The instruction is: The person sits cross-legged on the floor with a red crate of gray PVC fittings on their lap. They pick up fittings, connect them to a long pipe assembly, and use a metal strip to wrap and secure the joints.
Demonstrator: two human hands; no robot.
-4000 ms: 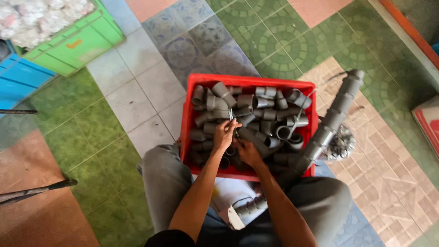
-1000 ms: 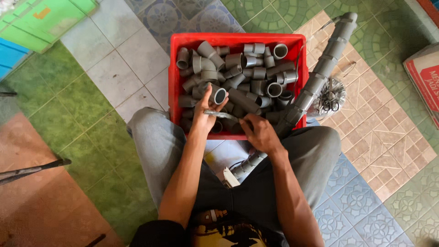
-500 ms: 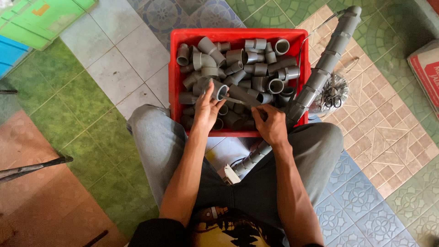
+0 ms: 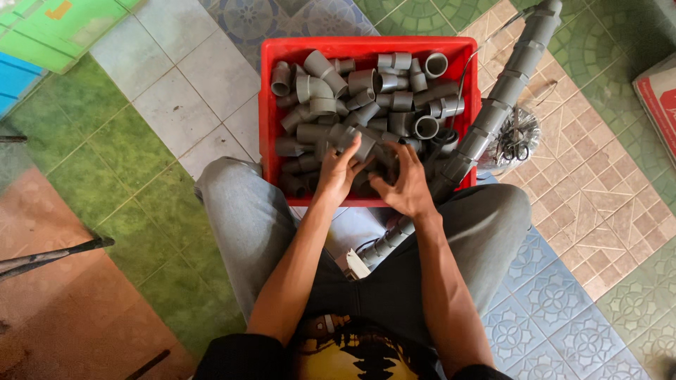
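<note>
Head view: left hand (image 4: pixel 338 176) and right hand (image 4: pixel 405 186), fingers spread, grasping nothing, rummage grey pipe elbows (image 4: pixel 366 105) in red crate (image 4: pixel 264 105), next needing a pinch.

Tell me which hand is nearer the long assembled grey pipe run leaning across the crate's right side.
Right. The right hand is in the red crate just beside the pipe run, apart from it. The left hand lies farther away, on the grey fittings.
</note>
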